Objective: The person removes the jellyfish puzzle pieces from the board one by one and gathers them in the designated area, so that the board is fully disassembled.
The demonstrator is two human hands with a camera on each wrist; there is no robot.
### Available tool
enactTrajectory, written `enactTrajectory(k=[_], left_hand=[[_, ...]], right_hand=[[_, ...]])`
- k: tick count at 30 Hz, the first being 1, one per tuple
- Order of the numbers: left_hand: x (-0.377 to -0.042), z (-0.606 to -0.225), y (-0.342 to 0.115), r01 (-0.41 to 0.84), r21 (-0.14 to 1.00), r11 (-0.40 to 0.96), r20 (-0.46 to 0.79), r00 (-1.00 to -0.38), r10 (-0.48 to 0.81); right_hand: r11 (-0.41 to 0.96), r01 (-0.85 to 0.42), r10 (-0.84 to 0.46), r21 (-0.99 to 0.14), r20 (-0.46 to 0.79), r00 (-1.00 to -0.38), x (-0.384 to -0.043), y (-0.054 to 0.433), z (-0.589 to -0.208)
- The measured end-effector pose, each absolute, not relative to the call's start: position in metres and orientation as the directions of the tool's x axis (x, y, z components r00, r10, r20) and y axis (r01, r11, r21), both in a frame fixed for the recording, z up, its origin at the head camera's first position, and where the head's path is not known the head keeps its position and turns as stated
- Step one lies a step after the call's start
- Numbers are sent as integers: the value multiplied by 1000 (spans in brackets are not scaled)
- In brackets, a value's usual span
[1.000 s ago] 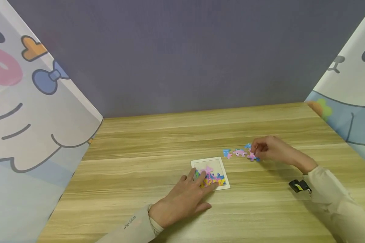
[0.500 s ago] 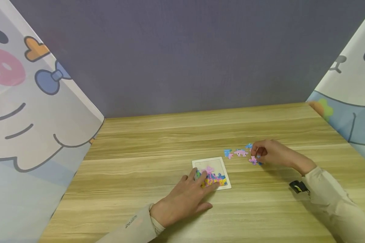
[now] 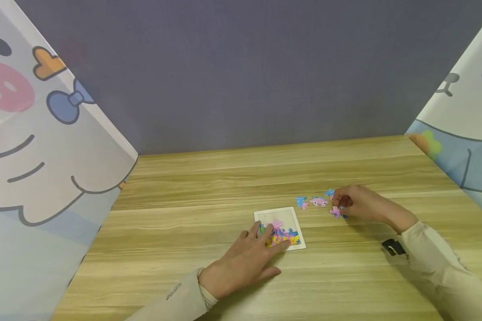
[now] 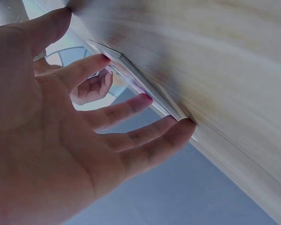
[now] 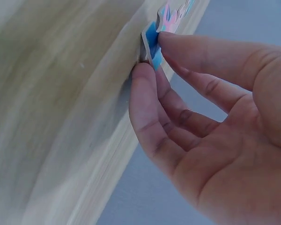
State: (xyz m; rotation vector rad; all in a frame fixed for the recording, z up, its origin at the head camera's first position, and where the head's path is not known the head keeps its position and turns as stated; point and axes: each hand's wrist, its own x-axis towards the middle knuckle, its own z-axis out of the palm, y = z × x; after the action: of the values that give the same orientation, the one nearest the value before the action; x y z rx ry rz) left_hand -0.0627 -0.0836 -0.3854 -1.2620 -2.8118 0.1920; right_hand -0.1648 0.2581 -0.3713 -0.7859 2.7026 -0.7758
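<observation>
My left hand (image 3: 241, 263) rests with spread fingers on a white-framed puzzle board (image 3: 298, 219). Its fingertips touch the board's near part and edge in the left wrist view. Fitted pieces (image 3: 291, 238) in yellow, blue and pink fill the lower part of the frame, partly hidden by the fingers. To the right of the board, my right hand (image 3: 363, 205) pinches a pink-and-blue puzzle piece (image 3: 335, 212) at its blue end. The right wrist view shows this blue end (image 5: 152, 40) tilted between thumb and fingers, close to the table.
Beyond the board lie a blue-and-pink piece (image 3: 301, 202), a pink piece with eyes (image 3: 318, 201) and a blue piece (image 3: 329, 193) partly behind the right hand. A small black object (image 3: 394, 247) hangs by the right sleeve. A grey panel (image 3: 241, 76) rises behind the wooden table (image 3: 193, 183).
My right hand and the pink-and-blue piece have shifted slightly nearer to me, away from the blue piece behind. The left hand stays on the board.
</observation>
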Motion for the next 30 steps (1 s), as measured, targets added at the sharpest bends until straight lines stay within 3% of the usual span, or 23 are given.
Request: enactTrajectory(k=[8, 22, 30], left_hand=[[-63, -387, -83, 740, -173, 650, 24, -656, 754], [-63, -388, -87, 745, -81, 662, 45, -661, 749], [-63, -388, -86, 750, -72, 657, 54, -655, 754]], right_hand=[[717, -478, -573, -508, -37, -819, -165, 255, -373], [763, -431, -502, -481, -23, -864, -159, 242, -363], [745, -489, -514, -455, 78, -855, -154, 226, -362]])
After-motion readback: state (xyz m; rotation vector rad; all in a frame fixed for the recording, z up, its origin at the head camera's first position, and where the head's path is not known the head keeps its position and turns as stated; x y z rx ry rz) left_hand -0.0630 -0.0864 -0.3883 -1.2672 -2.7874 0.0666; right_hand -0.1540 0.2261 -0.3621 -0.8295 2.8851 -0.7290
